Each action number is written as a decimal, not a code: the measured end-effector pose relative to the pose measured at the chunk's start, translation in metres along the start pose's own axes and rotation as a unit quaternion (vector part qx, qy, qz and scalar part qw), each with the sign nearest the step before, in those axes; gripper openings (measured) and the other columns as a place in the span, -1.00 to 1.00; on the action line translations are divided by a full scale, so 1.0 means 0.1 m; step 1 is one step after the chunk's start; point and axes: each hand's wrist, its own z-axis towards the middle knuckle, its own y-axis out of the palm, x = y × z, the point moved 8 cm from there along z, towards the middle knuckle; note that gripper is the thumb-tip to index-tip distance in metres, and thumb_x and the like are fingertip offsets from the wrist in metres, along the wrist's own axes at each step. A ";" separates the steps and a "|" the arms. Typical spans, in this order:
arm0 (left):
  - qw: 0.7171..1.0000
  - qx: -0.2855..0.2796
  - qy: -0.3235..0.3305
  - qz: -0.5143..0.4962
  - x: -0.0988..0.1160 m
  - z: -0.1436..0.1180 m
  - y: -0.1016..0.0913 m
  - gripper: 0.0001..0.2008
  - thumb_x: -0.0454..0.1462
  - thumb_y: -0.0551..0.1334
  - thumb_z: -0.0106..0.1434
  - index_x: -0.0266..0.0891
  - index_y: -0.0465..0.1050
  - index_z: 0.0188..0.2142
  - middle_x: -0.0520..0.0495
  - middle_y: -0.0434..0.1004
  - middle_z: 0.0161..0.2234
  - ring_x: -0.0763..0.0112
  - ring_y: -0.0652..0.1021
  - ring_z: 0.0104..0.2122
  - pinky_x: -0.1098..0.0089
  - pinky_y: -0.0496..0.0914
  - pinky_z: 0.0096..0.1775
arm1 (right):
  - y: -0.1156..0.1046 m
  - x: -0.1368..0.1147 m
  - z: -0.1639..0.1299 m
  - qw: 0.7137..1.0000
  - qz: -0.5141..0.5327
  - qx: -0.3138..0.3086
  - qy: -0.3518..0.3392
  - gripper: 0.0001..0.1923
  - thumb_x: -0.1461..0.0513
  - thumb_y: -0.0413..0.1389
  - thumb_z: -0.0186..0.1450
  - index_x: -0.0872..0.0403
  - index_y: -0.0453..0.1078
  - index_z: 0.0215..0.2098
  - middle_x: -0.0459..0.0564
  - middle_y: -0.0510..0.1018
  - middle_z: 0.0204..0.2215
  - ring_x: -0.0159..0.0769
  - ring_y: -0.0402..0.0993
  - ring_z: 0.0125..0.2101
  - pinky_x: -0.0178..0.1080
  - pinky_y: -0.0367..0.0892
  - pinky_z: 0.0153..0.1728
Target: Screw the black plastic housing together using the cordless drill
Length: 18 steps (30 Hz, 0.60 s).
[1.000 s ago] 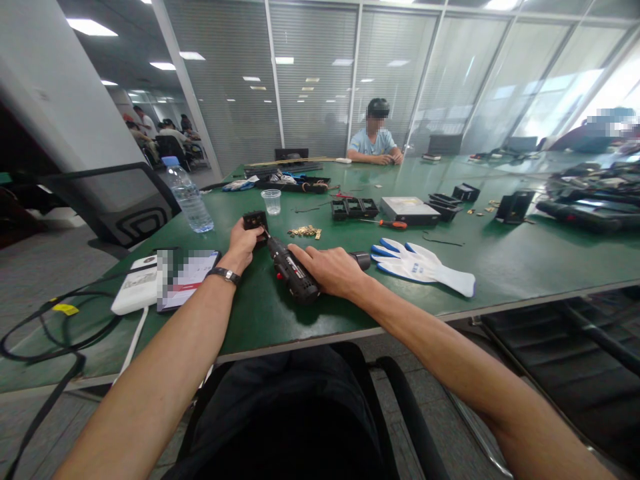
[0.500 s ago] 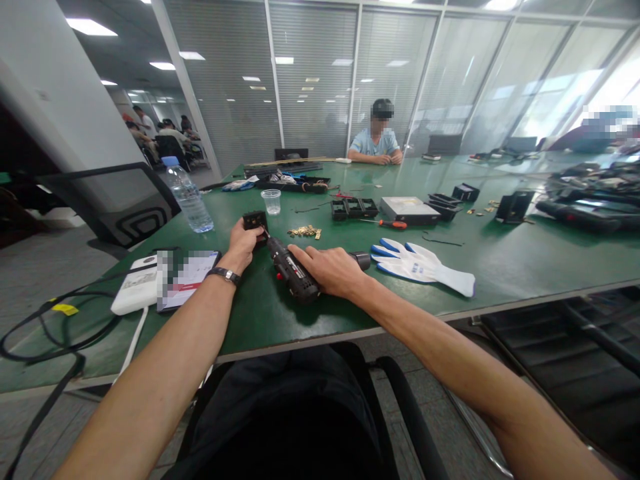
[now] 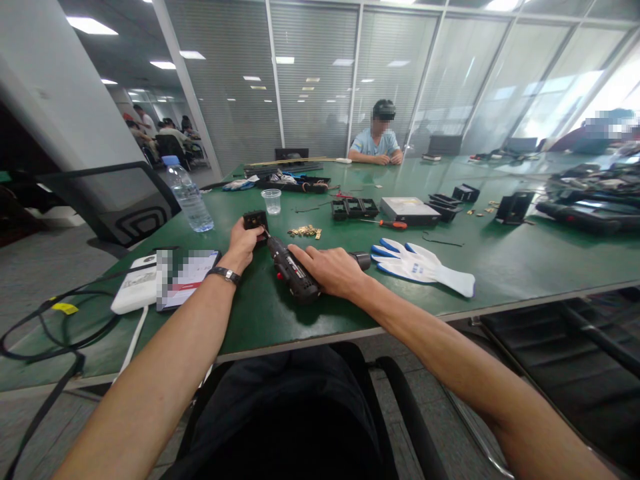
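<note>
One electric screwdriver (image 3: 293, 270) under right hand (image 3: 327, 270), bit toward black part (image 3: 254, 221).

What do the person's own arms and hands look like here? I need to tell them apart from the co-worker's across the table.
Both arms are bare to past the elbow, with no sleeves in view and no gloves on. The left hand has a dark wristband with a small silvery piece at the wrist. The right hand wears nothing: no ring, watch or marking shows.

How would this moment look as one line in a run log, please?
left hand: holds small black part on green table | right hand: grips electric screwdriver, tip at part | nearby: brass screws, white gloves
</note>
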 end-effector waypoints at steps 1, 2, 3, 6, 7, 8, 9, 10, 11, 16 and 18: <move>1.000 0.002 0.000 -0.002 0.01 -0.01 0.00 -0.67 -0.41 0.27 -0.12 -0.23 0.39 -0.28 -0.01 0.49 -0.38 0.43 0.51 -0.44 0.38 0.42 -0.35 | 0.00 0.00 0.00 1.000 0.000 -0.003 0.001 -0.24 0.18 -0.05 0.34 0.01 -0.40 0.36 0.19 0.42 -0.03 -0.08 0.51 -0.26 -0.13 0.33 -0.30; 1.000 0.005 0.001 -0.005 0.02 -0.02 0.00 -0.67 -0.42 0.27 -0.12 -0.23 0.39 -0.28 -0.01 0.49 -0.38 0.44 0.51 -0.44 0.38 0.42 -0.35 | 0.00 0.00 0.00 1.000 0.001 -0.005 0.002 -0.23 0.18 -0.04 0.33 0.01 -0.40 0.36 0.19 0.42 -0.03 -0.08 0.51 -0.26 -0.13 0.34 -0.30; 1.000 0.007 0.002 -0.008 0.03 -0.02 0.00 -0.67 -0.41 0.27 -0.12 -0.23 0.39 -0.28 0.00 0.48 -0.38 0.44 0.50 -0.44 0.38 0.42 -0.34 | 0.00 0.00 0.00 1.000 0.003 -0.006 0.003 -0.23 0.18 -0.03 0.33 0.01 -0.39 0.36 0.19 0.42 -0.03 -0.08 0.51 -0.26 -0.13 0.34 -0.29; 1.000 0.015 0.003 -0.015 0.05 -0.05 0.00 -0.67 -0.41 0.28 -0.11 -0.22 0.39 -0.28 -0.01 0.48 -0.37 0.44 0.50 -0.44 0.37 0.42 -0.34 | -0.02 0.00 0.00 1.000 0.003 -0.005 0.004 -0.24 0.17 -0.04 0.34 0.01 -0.38 0.36 0.19 0.42 -0.03 -0.07 0.51 -0.26 -0.12 0.34 -0.29; 1.000 0.016 0.003 -0.016 0.05 -0.05 0.00 -0.67 -0.41 0.28 -0.11 -0.22 0.39 -0.28 -0.01 0.48 -0.37 0.44 0.50 -0.44 0.37 0.42 -0.34 | -0.02 0.00 0.00 1.000 0.003 -0.004 0.004 -0.25 0.17 -0.05 0.34 0.01 -0.38 0.36 0.19 0.42 -0.03 -0.07 0.51 -0.26 -0.12 0.34 -0.29; 1.000 0.016 0.002 -0.019 0.05 -0.05 0.00 -0.68 -0.41 0.28 -0.11 -0.22 0.39 -0.28 -0.01 0.48 -0.37 0.44 0.50 -0.44 0.37 0.42 -0.35 | -0.02 0.00 0.00 1.000 0.002 -0.004 0.004 -0.25 0.17 -0.05 0.34 0.02 -0.38 0.36 0.19 0.42 -0.03 -0.07 0.51 -0.26 -0.12 0.34 -0.29; 1.000 0.015 0.002 -0.024 0.05 -0.05 0.01 -0.68 -0.41 0.28 -0.11 -0.22 0.39 -0.28 -0.01 0.48 -0.37 0.45 0.50 -0.45 0.37 0.42 -0.35 | -0.02 0.00 -0.01 1.000 0.002 -0.002 0.004 -0.25 0.17 -0.06 0.34 0.02 -0.38 0.36 0.19 0.42 -0.03 -0.07 0.51 -0.26 -0.12 0.34 -0.29; 0.999 0.014 0.001 -0.033 0.04 -0.04 0.01 -0.68 -0.40 0.28 -0.11 -0.22 0.39 -0.29 -0.01 0.48 -0.37 0.45 0.50 -0.45 0.37 0.42 -0.36 | -0.01 0.00 -0.01 1.000 0.002 0.000 0.004 -0.25 0.17 -0.06 0.34 0.02 -0.38 0.36 0.19 0.42 -0.02 -0.07 0.51 -0.26 -0.12 0.34 -0.29; 0.999 0.013 0.000 -0.046 0.04 -0.04 0.02 -0.69 -0.39 0.29 -0.11 -0.23 0.39 -0.29 -0.01 0.48 -0.38 0.45 0.50 -0.45 0.38 0.41 -0.37 | -0.01 0.00 -0.01 1.000 0.003 0.003 0.004 -0.26 0.17 -0.06 0.34 0.02 -0.38 0.36 0.19 0.41 -0.02 -0.07 0.51 -0.26 -0.12 0.34 -0.29; 0.993 -0.018 -0.021 -0.113 0.01 -0.03 0.08 -0.67 -0.36 0.32 -0.14 -0.25 0.38 -0.31 -0.01 0.48 -0.39 0.42 0.50 -0.43 0.36 0.43 -0.37 | -0.01 0.01 -0.01 1.000 0.005 0.011 0.004 -0.26 0.16 -0.06 0.34 0.01 -0.37 0.36 0.19 0.42 -0.03 -0.08 0.50 -0.26 -0.13 0.33 -0.29; 0.992 -0.027 -0.030 -0.119 0.01 -0.03 0.09 -0.67 -0.35 0.33 -0.15 -0.25 0.38 -0.31 -0.01 0.48 -0.38 0.42 0.50 -0.42 0.33 0.44 -0.34 | -0.01 0.01 -0.01 1.000 0.004 0.010 0.005 -0.26 0.17 -0.05 0.34 0.01 -0.36 0.35 0.19 0.41 -0.03 -0.09 0.50 -0.26 -0.14 0.33 -0.28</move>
